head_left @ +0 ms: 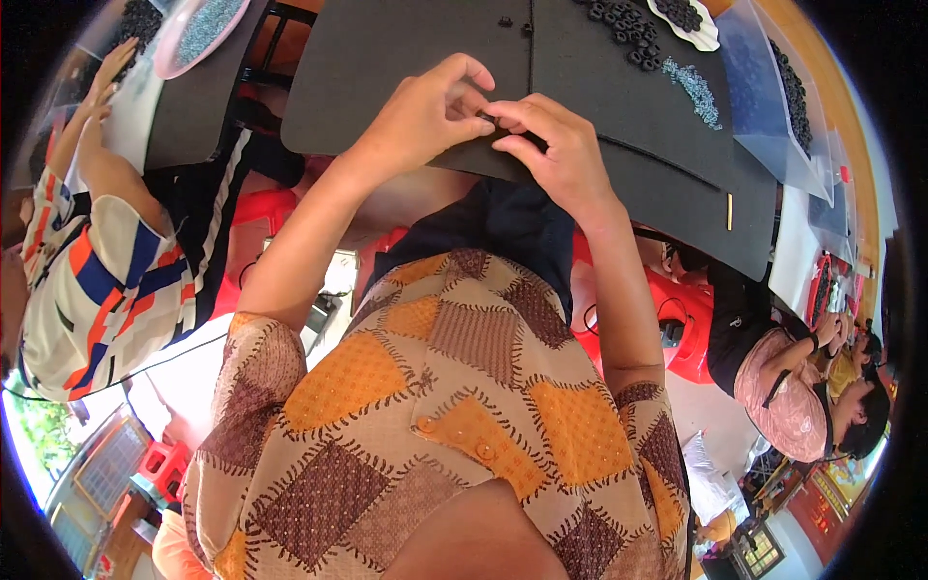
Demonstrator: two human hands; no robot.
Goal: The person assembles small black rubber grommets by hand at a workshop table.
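Over the near edge of the dark table (387,58), my two hands meet at a small black part (491,120). My left hand (425,111) has its thumb and fingertips closed around one side of it, with the index finger arched above. From the other side, my right hand (556,145) pinches it. Fingers cover most of the part, so its full shape is hidden. Farther off lie a pile of black ring-shaped parts (628,31) and a small heap of pale blue clear pieces (694,92), both to the right of my hands.
A white dish (710,37) holds more black rings. Beside it stands a clear plastic bin (749,97) with black parts. A thin yellow stick (730,211) lies near the right edge. At left, a co-worker's hand (114,70) is near a pink-rimmed bowl (166,63) of blue pieces.
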